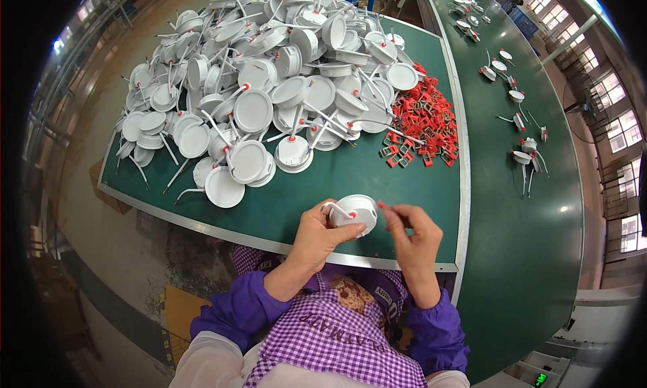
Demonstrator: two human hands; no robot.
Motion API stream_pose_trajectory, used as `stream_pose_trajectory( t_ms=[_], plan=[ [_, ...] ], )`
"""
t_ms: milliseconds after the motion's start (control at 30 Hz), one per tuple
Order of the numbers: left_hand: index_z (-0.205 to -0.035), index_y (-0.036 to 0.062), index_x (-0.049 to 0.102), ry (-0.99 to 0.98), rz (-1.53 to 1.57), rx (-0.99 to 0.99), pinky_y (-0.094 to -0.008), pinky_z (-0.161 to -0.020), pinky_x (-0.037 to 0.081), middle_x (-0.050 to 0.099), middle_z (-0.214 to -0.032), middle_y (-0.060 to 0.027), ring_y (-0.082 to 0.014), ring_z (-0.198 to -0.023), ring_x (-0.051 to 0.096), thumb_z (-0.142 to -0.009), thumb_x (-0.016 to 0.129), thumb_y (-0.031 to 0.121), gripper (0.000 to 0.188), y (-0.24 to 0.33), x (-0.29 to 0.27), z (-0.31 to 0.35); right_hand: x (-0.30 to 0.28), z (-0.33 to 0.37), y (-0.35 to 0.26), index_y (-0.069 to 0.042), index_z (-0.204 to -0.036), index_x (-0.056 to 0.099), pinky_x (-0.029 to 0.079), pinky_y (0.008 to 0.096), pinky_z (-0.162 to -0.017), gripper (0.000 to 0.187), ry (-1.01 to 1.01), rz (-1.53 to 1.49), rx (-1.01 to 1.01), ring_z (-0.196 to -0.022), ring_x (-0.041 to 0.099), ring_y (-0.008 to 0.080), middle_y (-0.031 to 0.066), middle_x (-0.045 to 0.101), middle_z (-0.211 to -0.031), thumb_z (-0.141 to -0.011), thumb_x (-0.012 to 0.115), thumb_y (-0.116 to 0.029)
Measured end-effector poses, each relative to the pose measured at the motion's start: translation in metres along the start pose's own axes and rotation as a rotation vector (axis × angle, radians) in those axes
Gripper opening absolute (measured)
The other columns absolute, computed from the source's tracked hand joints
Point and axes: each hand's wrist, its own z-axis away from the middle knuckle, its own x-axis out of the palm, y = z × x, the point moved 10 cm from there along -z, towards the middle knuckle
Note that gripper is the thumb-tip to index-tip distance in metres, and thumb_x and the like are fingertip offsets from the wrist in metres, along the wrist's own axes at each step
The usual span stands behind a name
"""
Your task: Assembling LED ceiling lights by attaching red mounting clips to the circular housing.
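My left hand (318,234) grips a round white lamp housing (358,211) with a white wire and a red fitting on it, held just above the near edge of the green table (337,179). My right hand (412,234) is beside the housing, on its right, pinching a small red clip (383,204) between thumb and fingertip. The clip's tip is close to the housing's rim. A large heap of the same white round housings with wires (269,71) lies across the far half of the table. A pile of red clips (423,122) sits to the right of that heap.
A long green conveyor belt (526,219) runs along the right, carrying several spaced white housings with wires (522,152). A metal edge strip (461,152) separates table and belt. A cardboard box (108,196) sits below the table's left edge. Windows line the far right.
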Motion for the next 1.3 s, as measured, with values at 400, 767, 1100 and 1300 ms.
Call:
stream_pose_trajectory(
  t_ms=[400, 767, 1100, 1300],
  plan=[
    [-0.103, 0.0, 0.065, 0.067, -0.505, 0.413, -0.0235, -0.073, 0.05, 0.067, -0.091, -0.0028, -0.008, -0.081, 0.061, -0.078, 0.077, 0.004, 0.028, 0.042, 0.007, 0.011, 0.018, 0.015, -0.026, 0.0, -0.097, 0.065, 0.053, 0.0315, -0.06, 0.013, -0.138, 0.087, -0.136, -0.069, 0.068, 0.0239, 0.0133, 0.066, -0.079, -0.085, 0.066, 0.001],
    [-0.107, 0.0051, 0.065, 0.049, -0.752, 0.435, -0.0335, -0.07, 0.053, 0.068, -0.09, -0.0132, -0.0233, -0.076, 0.067, -0.074, 0.073, 0.006, 0.034, 0.041, 0.014, 0.008, 0.026, 0.02, -0.015, 0.001, -0.094, 0.065, 0.054, 0.0313, -0.06, 0.009, -0.052, 0.076, -0.12, -0.069, 0.068, 0.0237, 0.0144, 0.067, -0.081, -0.086, 0.065, 0.002],
    [-0.102, 0.0038, 0.064, -0.195, -0.304, 0.103, -0.0214, -0.069, 0.048, 0.065, -0.09, -0.0003, -0.0061, -0.08, 0.058, -0.077, 0.082, 0.011, 0.031, 0.016, 0.01, 0.004, 0.029, 0.023, 0.019, 0.0, -0.112, 0.058, 0.049, 0.0215, -0.06, 0.03, -0.217, -0.473, 0.217, -0.072, 0.061, 0.0099, 0.0041, 0.06, -0.09, -0.085, 0.069, 0.001],
    [-0.101, 0.0029, 0.064, -0.343, -0.452, 0.129, -0.0247, -0.071, 0.05, 0.065, -0.09, -0.0014, -0.0075, -0.08, 0.06, -0.071, 0.086, 0.013, 0.038, 0.033, 0.031, 0.006, 0.039, 0.028, 0.02, 0.003, -0.12, 0.055, 0.05, 0.0222, -0.057, 0.037, -0.377, -0.645, 0.352, -0.068, 0.061, 0.0098, 0.006, 0.061, -0.088, -0.086, 0.069, -0.001]
  ],
)
